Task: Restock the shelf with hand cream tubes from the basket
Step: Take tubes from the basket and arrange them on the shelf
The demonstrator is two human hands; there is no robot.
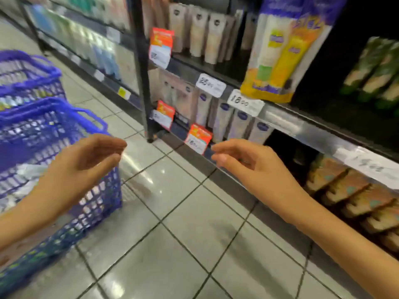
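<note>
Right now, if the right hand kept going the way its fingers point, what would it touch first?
Most likely the orange-and-white price tag on the lower shelf edge, just ahead of the right hand. Depth is unclear here, so it might pass in front.

From where I stand, I count two blue baskets [101, 197], three orange promo tags [160, 39], three handwritten white price labels [210, 85], at least four white tubes [223, 119] and one yellow-and-purple twin pack [280, 57].
</note>
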